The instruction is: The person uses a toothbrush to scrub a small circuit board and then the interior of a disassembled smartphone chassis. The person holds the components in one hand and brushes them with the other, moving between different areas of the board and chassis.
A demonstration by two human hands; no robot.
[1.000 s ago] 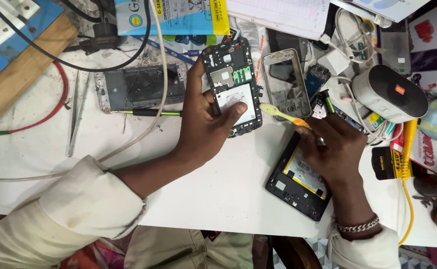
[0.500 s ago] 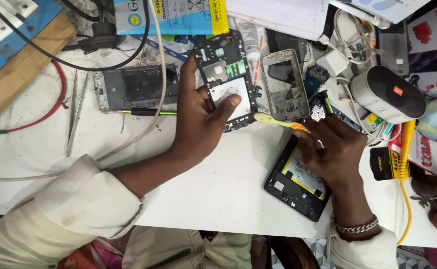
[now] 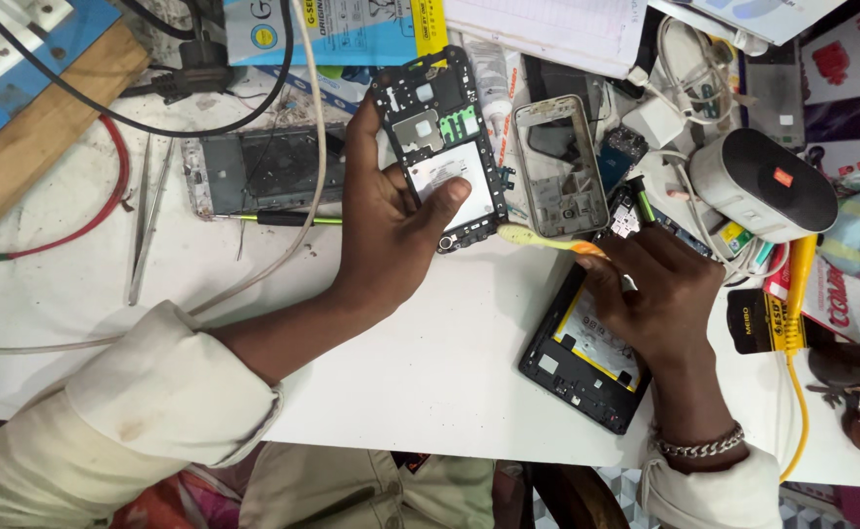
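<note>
Fingers of my left hand [image 3: 391,230] wrap the black phone mid-frame [image 3: 440,137], thumb pressed flat on its pale centre panel, so the part stands tilted off the white table [image 3: 420,362] with its inner face turned toward me. That grip looks chosen to keep the board side open to view while the far edge rests near the stripped silver phone shell [image 3: 559,167] beside it.

My right hand [image 3: 655,299] is curled shut around a yellow toothbrush [image 3: 547,240], its bristle end pointing left toward the mid-frame's lower corner, nearly touching it. The heel of that hand lies on the opened black phone body [image 3: 582,353], whose yellow-edged battery shows beneath; the weight seems to pin it in place.

Left of the mid-frame, a grey phone chassis [image 3: 263,171] lies flat with a green-tipped screwdriver [image 3: 283,219] along its lower edge.

Along the top edge sits a blue-and-yellow printed package [image 3: 342,29]. At right, red and white cartons [image 3: 841,69] stack behind a grey cylindrical speaker [image 3: 763,186], and a yellow cable [image 3: 797,353] runs down past a small black label.
</note>
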